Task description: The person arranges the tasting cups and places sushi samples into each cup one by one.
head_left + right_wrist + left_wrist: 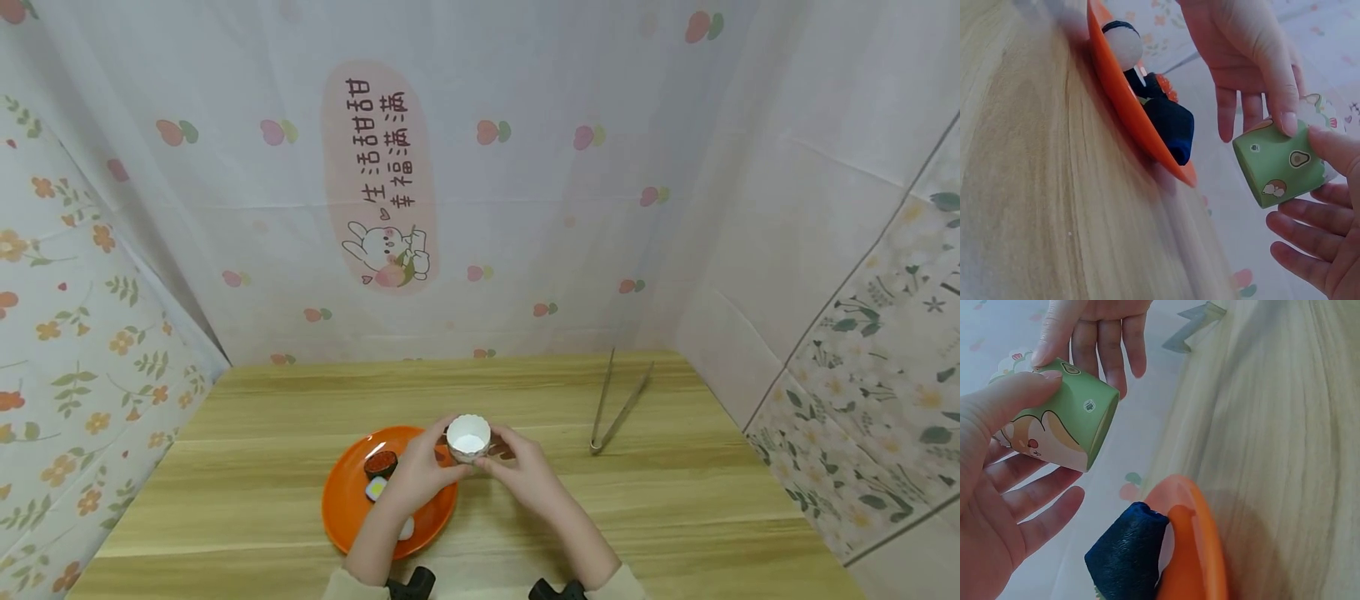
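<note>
A small paper baking cup (pixel 469 438) with a white inside and scalloped rim is held between both hands, mouth upward. Its outside is green with cartoon pictures, as the cup (pixel 1075 415) shows in the left wrist view. My left hand (pixel 426 473) grips it from the left, thumb on the near side and fingers behind. From the right, my right hand (pixel 525 472) pinches it the same way. The cup is raised off the table near the right edge of an orange plate (pixel 337 521), and my left forearm passes over that plate.
Sushi pieces lie on the plate: a roe-topped one (pixel 381 463), a yellow-centred roll (pixel 376 490) and a white piece (pixel 406 528) partly hidden by the arm. A dark-wrapped piece (pixel 1169 128) shows too. Metal tongs (pixel 597 442) lie spread on the wooden table at right.
</note>
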`<control>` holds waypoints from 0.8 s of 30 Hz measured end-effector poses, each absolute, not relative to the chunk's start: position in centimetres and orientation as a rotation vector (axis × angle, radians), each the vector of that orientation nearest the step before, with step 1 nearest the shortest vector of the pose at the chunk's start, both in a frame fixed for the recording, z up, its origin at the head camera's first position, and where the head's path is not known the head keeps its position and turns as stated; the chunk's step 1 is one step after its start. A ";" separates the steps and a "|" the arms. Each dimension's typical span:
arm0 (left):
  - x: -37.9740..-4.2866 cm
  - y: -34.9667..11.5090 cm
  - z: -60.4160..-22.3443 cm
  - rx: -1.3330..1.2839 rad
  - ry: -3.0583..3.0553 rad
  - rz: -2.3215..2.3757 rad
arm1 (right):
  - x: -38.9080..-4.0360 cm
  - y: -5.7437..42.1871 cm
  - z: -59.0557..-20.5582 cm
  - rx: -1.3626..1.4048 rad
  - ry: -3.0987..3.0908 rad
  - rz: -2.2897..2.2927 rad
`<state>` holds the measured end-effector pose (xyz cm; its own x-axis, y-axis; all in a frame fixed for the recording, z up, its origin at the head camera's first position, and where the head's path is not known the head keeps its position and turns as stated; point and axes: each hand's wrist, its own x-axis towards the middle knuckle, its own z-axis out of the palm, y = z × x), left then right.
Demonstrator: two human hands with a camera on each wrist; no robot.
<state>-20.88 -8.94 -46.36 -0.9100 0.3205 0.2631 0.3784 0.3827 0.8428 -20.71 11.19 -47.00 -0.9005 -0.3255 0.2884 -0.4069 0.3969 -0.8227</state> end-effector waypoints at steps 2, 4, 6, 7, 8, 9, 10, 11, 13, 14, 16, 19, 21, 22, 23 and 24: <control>-20.8 -8.9 -46.5 -0.640 -2.564 -1.600 | -20.6 11.2 -47.0 0.664 -2.558 1.551; -20.8 -9.0 -46.6 -0.650 -2.555 -1.602 | -20.5 11.2 -47.0 0.670 -2.557 1.551; -20.7 -9.0 -46.7 -0.645 -2.555 -1.607 | -20.5 11.1 -47.1 0.679 -2.555 1.545; -20.6 -9.0 -46.7 -0.641 -2.556 -1.612 | -20.5 11.1 -47.2 0.686 -2.555 1.534; -20.6 -9.0 -46.8 -0.638 -2.558 -1.614 | -20.5 11.1 -47.2 0.693 -2.556 1.518; -20.6 -9.0 -46.9 -0.635 -2.562 -1.612 | -20.5 11.1 -47.3 0.697 -2.557 1.505; -20.5 -9.0 -46.9 -0.621 -2.568 -1.619 | -20.4 11.1 -47.3 0.701 -2.557 1.491; -20.6 -9.1 -47.0 -0.618 -2.570 -1.615 | -20.4 11.1 -47.3 0.707 -2.555 1.473; -20.6 -9.1 -47.1 -0.622 -2.570 -1.600 | -20.4 11.1 -47.3 0.714 -2.544 1.448; -20.6 -9.1 -47.1 -0.624 -2.568 -1.593 | -20.4 11.1 -47.2 0.715 -2.538 1.441; -20.6 -9.0 -47.1 -0.626 -2.563 -1.586 | -20.4 11.1 -47.1 0.724 -2.518 1.433; -20.6 -9.1 -47.0 -0.630 -2.560 -1.580 | -20.4 11.1 -46.9 0.746 -2.486 1.426; -20.5 -9.1 -47.0 -0.630 -2.566 -1.570 | -20.3 11.1 -46.8 0.761 -2.469 1.397; -20.5 -9.1 -47.0 -0.625 -2.572 -1.561 | -20.3 11.1 -46.8 0.765 -2.465 1.383; -20.5 -9.2 -47.0 -0.619 -2.580 -1.558 | -20.3 11.2 -46.7 0.769 -2.462 1.372; -20.5 -9.2 -47.0 -0.612 -2.587 -1.552 | -20.3 11.2 -46.6 0.772 -2.460 1.354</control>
<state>-20.46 -9.19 -47.03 -0.9190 0.3018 0.2537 0.3658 0.4128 0.8341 -20.29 11.16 -46.60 -0.8349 -0.3364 0.4356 -0.5480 0.4341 -0.7150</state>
